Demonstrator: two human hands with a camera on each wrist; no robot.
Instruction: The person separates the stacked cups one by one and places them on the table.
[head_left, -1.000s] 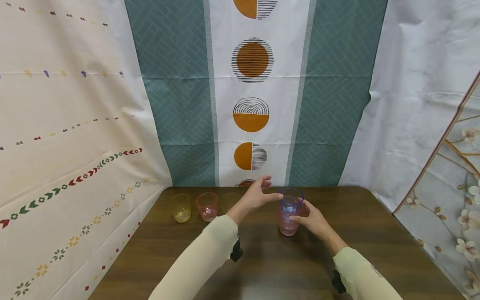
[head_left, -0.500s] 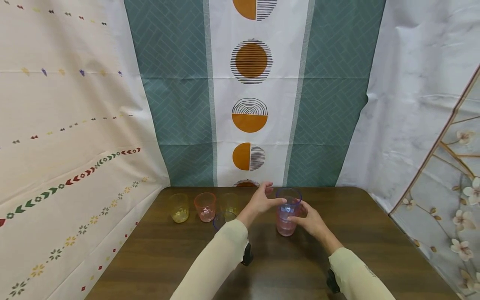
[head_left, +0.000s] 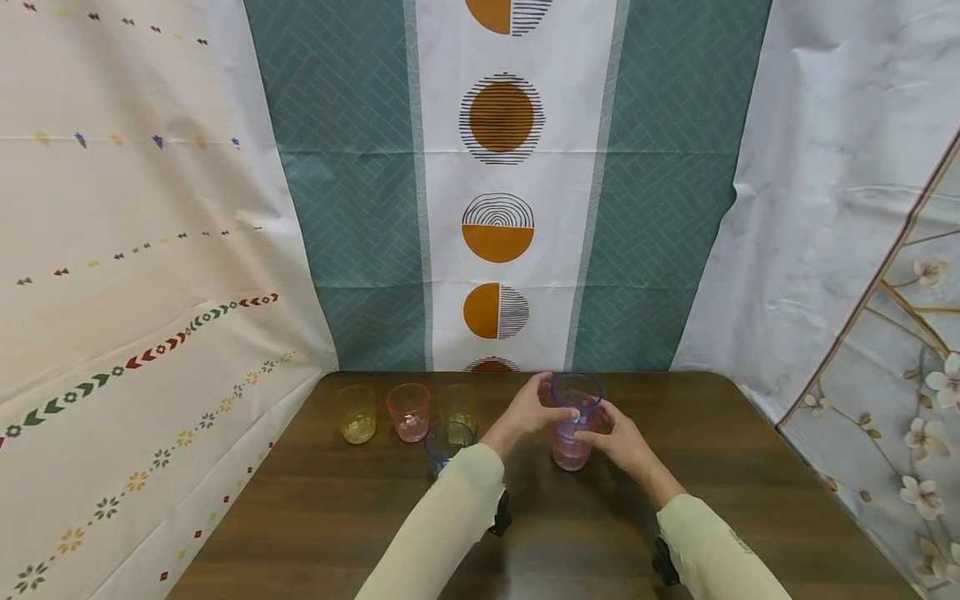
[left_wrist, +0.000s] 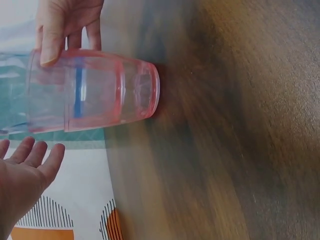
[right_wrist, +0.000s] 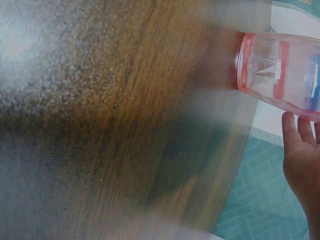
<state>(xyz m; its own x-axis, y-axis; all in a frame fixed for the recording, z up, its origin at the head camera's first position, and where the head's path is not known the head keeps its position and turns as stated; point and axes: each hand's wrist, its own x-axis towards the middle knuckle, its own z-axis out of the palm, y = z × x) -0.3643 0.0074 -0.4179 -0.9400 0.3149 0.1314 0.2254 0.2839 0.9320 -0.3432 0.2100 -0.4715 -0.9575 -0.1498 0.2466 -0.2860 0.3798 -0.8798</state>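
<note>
A stack of clear nested cups stands upright on the table, with a pink cup below and a blue cup rising out of the top. My right hand holds the pink part from the right, its thumb across the front and fingers behind. In the left wrist view the pink base sits on the wood. My left hand is at the left of the blue cup, thumb overlapping its front in the head view. Its fingers look extended and spread beside the stack in the left wrist view.
To the left stand a yellow cup, a red-rimmed pink cup and another yellow cup. A second blue cup is partly behind my left sleeve. Patterned cloth hangs behind the wooden table.
My left hand has moved right and slightly down, closer to the stack. The second blue cup and a yellow one have come out from behind the left arm. My right hand stays on the stack.
</note>
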